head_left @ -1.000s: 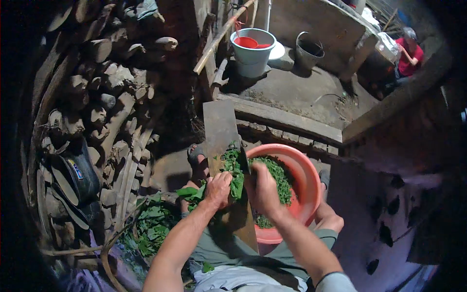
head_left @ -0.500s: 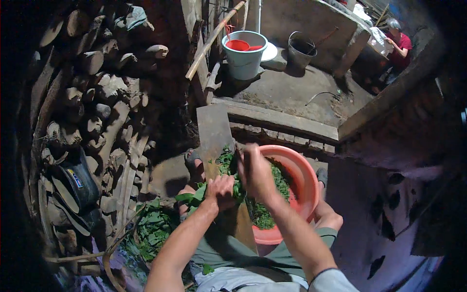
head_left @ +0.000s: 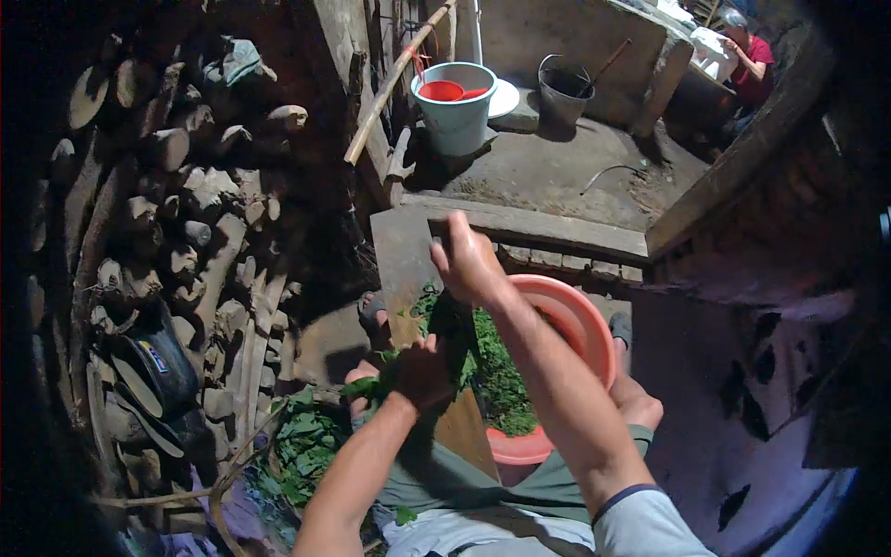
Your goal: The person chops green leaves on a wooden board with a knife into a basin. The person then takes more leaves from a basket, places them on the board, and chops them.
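My left hand (head_left: 423,373) is closed over a bunch of green leaves (head_left: 369,384), pressing it on a long wooden board (head_left: 406,243) that slopes away between my legs. Above the board, farther off, my right hand (head_left: 467,260) is raised in a fist round a knife; its dark blade is mostly hidden in shadow and cannot be made out clearly. Cut greens (head_left: 429,306) lie on the board beyond my left hand. Against the board's right side stands a pink basin (head_left: 594,339), holding a heap of finely chopped greens (head_left: 506,376).
Whole leafy greens (head_left: 302,446) are piled at my left, beside stacked firewood (head_left: 200,241) and a dark boot (head_left: 158,357). Past a wooden sill (head_left: 538,223) stand a pale bucket (head_left: 457,121) with a red dipper (head_left: 441,90) and a dark bucket (head_left: 563,97). A person (head_left: 752,70) is at far right.
My right hand has risen from close beside my left hand to higher up over the board. My left hand stays on the leaves. The view has shifted slightly.
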`<state>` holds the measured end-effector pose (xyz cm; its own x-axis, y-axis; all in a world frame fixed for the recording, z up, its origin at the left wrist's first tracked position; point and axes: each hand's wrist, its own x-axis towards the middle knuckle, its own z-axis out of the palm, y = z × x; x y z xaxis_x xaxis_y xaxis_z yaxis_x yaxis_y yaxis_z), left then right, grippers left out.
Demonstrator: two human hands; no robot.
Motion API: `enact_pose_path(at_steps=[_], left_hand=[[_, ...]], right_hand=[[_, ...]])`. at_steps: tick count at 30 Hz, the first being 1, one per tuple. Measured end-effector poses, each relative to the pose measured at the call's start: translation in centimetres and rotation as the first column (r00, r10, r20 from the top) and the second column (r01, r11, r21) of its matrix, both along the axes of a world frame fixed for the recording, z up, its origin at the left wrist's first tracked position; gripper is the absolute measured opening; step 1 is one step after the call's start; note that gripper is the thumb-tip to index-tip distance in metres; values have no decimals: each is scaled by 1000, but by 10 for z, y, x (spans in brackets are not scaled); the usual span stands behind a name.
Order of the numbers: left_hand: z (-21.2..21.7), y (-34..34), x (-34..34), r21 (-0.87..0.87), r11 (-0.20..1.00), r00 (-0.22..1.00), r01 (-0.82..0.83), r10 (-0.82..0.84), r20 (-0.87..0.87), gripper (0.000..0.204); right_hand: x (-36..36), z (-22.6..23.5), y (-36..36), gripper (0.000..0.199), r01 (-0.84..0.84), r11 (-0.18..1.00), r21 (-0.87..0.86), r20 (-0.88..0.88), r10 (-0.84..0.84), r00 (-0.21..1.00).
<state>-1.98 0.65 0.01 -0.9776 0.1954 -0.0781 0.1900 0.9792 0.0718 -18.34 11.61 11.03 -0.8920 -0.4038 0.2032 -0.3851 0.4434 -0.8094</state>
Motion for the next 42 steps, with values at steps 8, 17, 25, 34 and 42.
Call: enact_pose_path(at_steps=[8, 17, 25, 34, 42], left_hand=[[-10, -9, 20, 255, 962, 993, -95, 109, -42, 45], [7, 5, 6, 251, 966, 998, -61, 61, 6, 44], [-59, -7, 4, 203, 969, 984, -142, 161, -81, 50], [-3, 13, 19, 253, 957, 989, -139, 147, -14, 59], [-31, 14, 7, 182, 903, 919, -390, 368, 142, 57]], right_hand=[[126, -53, 36, 38, -20, 981, -192, -196, -18, 980], [-27, 14, -6, 33, -22, 992, 122, 136, 5, 991], [160, -76, 48, 33, 63, 984, -168, -58, -74, 996], [-9, 17, -3, 31, -44, 998, 48, 163, 35, 986], [124, -66, 26, 34, 63, 976, -209, -302, -126, 945]])
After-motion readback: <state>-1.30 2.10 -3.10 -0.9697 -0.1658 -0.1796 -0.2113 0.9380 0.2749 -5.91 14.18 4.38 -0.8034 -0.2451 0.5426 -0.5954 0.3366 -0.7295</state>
